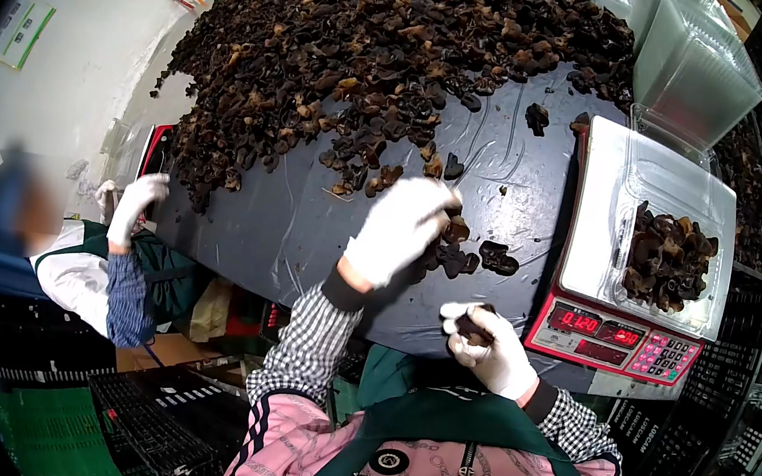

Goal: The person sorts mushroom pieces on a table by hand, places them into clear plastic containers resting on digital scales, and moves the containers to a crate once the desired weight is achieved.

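My left hand [401, 231], in a white glove, is over the dark table beside a few loose wood ear mushrooms [455, 258]. Its fingers are bent and smeared by motion; whether they grip a piece I cannot make out. Close to the table's front edge, my right hand [498, 355], gloved in white too, is closed around a dark wood ear mushroom [477, 326]. A clear plastic tray with an open lid [662, 177] sits on the scale [593, 216] at the right, holding a heap of wood ear mushrooms [668, 259]. Red digits glow on the scale's display [578, 321].
A large pile of wood ear mushrooms [354, 73] covers the back of the table [257, 242]. Stacked clear trays [696, 72] stand behind the scale. At left, a co-worker's gloved hand [133, 203] is near another red scale [156, 151]. Black crates [159, 420] stand below.
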Demonstrator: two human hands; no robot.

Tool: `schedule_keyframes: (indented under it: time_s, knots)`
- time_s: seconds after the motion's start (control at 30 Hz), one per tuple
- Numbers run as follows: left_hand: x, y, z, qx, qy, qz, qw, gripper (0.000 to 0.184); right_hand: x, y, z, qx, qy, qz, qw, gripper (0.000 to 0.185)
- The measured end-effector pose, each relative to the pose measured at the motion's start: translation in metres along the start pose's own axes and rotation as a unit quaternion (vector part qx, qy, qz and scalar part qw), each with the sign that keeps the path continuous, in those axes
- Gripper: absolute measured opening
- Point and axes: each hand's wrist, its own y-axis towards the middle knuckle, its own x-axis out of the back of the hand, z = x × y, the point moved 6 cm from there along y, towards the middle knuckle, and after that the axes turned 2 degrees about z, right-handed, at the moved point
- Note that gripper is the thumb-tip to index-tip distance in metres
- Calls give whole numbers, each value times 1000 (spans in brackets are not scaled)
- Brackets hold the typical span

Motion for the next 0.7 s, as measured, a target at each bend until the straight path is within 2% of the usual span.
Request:
schedule_keyframes:
  time_s: [0.03,0.1,0.17,0.23,0.27,0.3,0.4,0.43,0.5,0.7]
  knots:
    - [0,11,15,13,105,-46,993,43,3,-1,-4,-28,10,-2,1000,31]
    - [-6,35,27,-45,187,-78,978,53,8,-2,-7,-25,-3,15,1000,29]
    - [-23,50,31,-70,265,-28,961,55,8,-5,-3,-8,-8,9,1000,31]
    - [-36,56,45,-45,257,2,965,52,8,-8,-1,3,-8,9,1000,32]
    - [-40,59,61,-44,177,-11,983,48,7,-8,0,2,-15,18,1000,33]
    - [-40,62,65,-30,178,-26,983,40,6,-9,-1,-11,-17,18,1000,33]
    - [-37,90,56,-82,66,-75,992,34,3,-8,-2,-45,-30,36,998,33]
    - [-38,104,43,-102,24,-100,989,33,2,-9,-3,-63,-40,8,997,33]
    - [-42,134,16,-161,20,-146,976,34,0,-6,-4,-61,-43,31,997,33]
    - [-98,205,-1,-78,121,14,989,48,4,-8,-10,-55,-35,51,997,31]
